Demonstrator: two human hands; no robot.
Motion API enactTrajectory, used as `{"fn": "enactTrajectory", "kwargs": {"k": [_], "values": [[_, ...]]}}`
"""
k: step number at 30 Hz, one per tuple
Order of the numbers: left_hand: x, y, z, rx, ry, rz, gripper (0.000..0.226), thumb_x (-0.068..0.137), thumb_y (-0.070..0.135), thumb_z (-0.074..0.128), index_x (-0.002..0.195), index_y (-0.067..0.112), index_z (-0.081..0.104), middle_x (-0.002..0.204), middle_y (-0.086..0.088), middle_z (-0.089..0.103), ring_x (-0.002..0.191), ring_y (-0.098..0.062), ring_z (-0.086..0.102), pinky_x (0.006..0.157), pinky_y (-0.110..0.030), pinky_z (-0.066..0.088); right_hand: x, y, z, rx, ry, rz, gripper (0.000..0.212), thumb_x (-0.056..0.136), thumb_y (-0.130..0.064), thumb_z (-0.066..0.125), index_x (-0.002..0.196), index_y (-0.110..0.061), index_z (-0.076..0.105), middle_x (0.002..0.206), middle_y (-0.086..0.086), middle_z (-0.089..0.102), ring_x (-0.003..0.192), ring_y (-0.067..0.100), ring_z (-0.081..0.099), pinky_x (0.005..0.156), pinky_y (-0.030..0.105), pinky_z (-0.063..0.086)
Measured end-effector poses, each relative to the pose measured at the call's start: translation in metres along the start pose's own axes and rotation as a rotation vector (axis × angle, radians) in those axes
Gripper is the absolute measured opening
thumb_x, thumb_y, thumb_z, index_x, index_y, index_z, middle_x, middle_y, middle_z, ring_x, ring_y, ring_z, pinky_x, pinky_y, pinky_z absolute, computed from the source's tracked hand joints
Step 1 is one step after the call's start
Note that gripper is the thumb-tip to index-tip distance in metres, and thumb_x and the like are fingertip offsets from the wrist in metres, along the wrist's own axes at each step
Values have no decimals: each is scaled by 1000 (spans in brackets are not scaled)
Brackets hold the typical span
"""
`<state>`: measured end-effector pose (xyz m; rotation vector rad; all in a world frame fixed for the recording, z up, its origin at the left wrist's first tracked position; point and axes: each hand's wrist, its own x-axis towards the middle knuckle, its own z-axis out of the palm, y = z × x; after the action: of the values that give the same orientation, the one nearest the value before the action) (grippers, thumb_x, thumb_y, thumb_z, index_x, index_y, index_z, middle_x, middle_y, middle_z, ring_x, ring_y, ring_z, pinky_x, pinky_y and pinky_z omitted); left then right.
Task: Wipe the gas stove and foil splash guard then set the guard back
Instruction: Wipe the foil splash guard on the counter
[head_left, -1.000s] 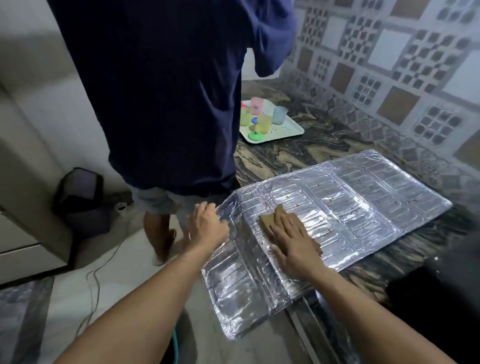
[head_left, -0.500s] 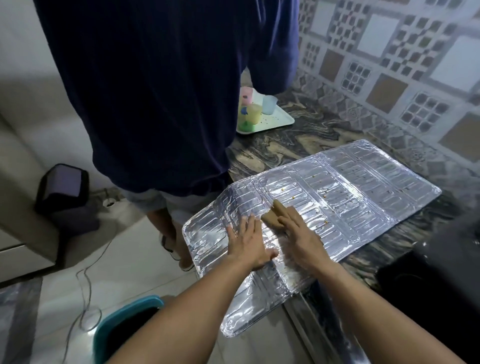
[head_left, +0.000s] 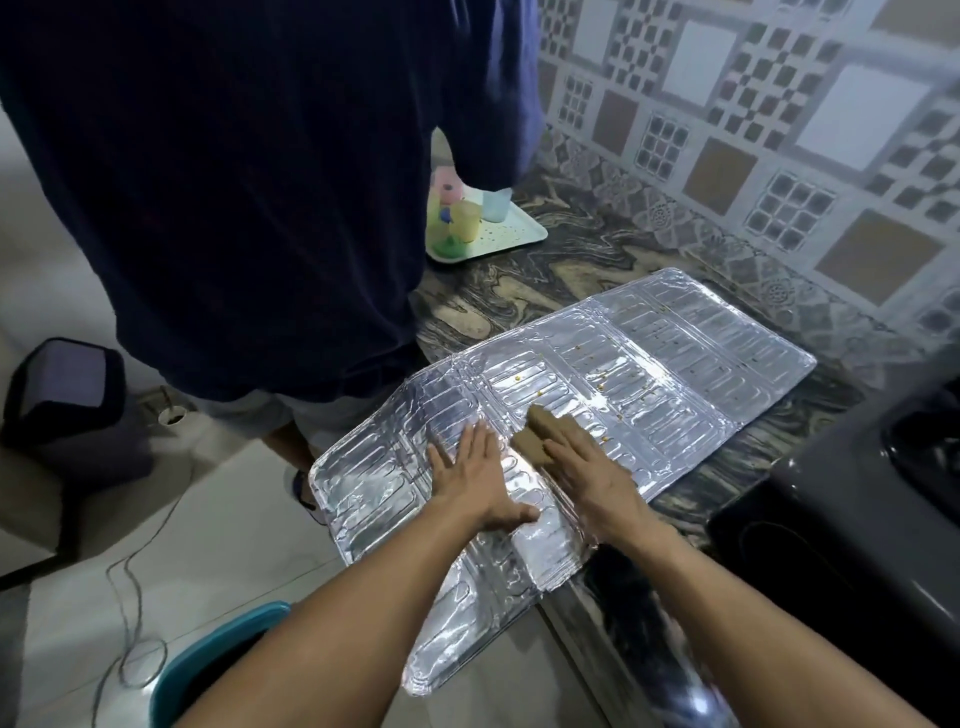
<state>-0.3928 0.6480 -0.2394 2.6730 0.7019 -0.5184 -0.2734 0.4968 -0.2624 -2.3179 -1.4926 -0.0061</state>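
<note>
A crinkled, embossed foil splash guard (head_left: 597, 395) lies flat across a swirl-patterned marble tabletop (head_left: 545, 280), its near panels overhanging the tabletop's edge toward 7 o'clock. The left hand (head_left: 480, 475) presses palm-down on the ribbed foil with fingers spread and straight. Just beside it, at 3 o'clock, the right hand (head_left: 592, 478) lies flat with fingers extended over a tan rectangular wiping cloth (head_left: 537, 434), pinning it against the guard. Small brown crumbs and stains dot the shiny panels toward 1 o'clock. At 4 o'clock from the guard sits the dark, glossy gas stove (head_left: 841, 499), apart from the foil. Toward 11 o'clock a pale square tray (head_left: 511, 236) holds pastel plastic cups (head_left: 465, 221). A second person in a dark blue shirt (head_left: 234, 182) stands at the tabletop's end. Geometric patterned tiles (head_left: 753, 130) line the wall, and a teal-rimmed bucket (head_left: 218, 654) stands on the pale floor at 7 o'clock.
</note>
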Motion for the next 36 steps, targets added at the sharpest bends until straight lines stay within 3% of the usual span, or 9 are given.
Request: {"fn": "enactTrajectory", "kwargs": {"k": [2, 6, 11, 18, 21, 26, 29, 32, 36], "values": [[0, 1, -3, 15, -12, -5, 128, 72, 79, 53, 151, 8, -16, 157, -9, -26, 145, -25, -24, 111, -67, -9, -2, 15, -8, -2, 87, 174, 36, 94, -11, 55, 129, -4, 59, 148, 9, 46, 132, 36, 46, 101, 49, 46], [1, 7, -11, 49, -55, -33, 131, 69, 77, 59, 151, 6, -14, 158, -11, -23, 146, -28, -20, 112, -68, -5, 3, 17, -24, -10, 28, 479, 50, 95, -1, 47, 143, -14, 47, 158, 8, 28, 144, 34, 26, 115, 47, 25], [3, 2, -16, 99, -52, -50, 132, 68, 75, 63, 152, 4, -11, 160, -13, -17, 148, -30, -14, 113, -66, 1, -14, -23, -7, -76, 24, -66, 50, 93, -21, 49, 143, -17, 44, 149, 10, 44, 132, 32, 47, 110, 51, 36], [1, -1, -16, 123, -39, -38, 132, 66, 77, 62, 152, 4, -7, 161, -14, -13, 149, -29, -9, 114, -66, 3, 0, 31, -2, 9, 117, 330, 45, 103, -30, 29, 148, -35, 34, 155, -4, 31, 140, 21, 34, 110, 43, 36], [3, 0, -19, 129, -34, -26, 129, 66, 80, 59, 153, 5, 0, 162, -12, -8, 149, -28, -4, 114, -66, 7, 10, 45, -6, -3, 37, 513, 54, 94, -12, 44, 146, -25, 39, 156, 3, 28, 142, 27, 27, 113, 45, 30], [8, -2, -29, 61, 123, -6, 87, 69, 74, 63, 127, 10, 51, 154, -11, 31, 141, -29, 29, 115, -58, 19, 10, -16, -17, 42, 22, 249, 46, 93, -22, 40, 137, -16, 53, 152, -1, 37, 133, 14, 32, 113, 41, 27], [15, -3, -28, 56, 169, -6, 103, 64, 72, 69, 139, 9, 39, 152, -12, 31, 142, -30, 25, 117, -56, 17, 5, -38, -11, -42, 63, 72, 42, 91, -33, 43, 113, -5, 65, 132, 11, 57, 114, 24, 54, 97, 44, 48], [25, -8, -30, 21, 88, -44, 137, 57, 74, 72, 152, 4, 2, 161, -18, -8, 148, -35, -6, 115, -62, 0, 13, -29, -16, -36, 116, 152, 16, 92, -16, 51, 103, -5, 56, 113, 15, 58, 87, 28, 56, 61, 34, 43], [37, -13, -34, 78, -35, -29, 149, 53, 80, 68, 150, 0, -11, 158, -20, -17, 147, -36, -14, 113, -66, -2, 18, 10, -12, -24, 110, 412, 21, 101, -26, 35, 114, -31, 50, 123, -12, 52, 99, 12, 54, 73, 35, 47]]}}
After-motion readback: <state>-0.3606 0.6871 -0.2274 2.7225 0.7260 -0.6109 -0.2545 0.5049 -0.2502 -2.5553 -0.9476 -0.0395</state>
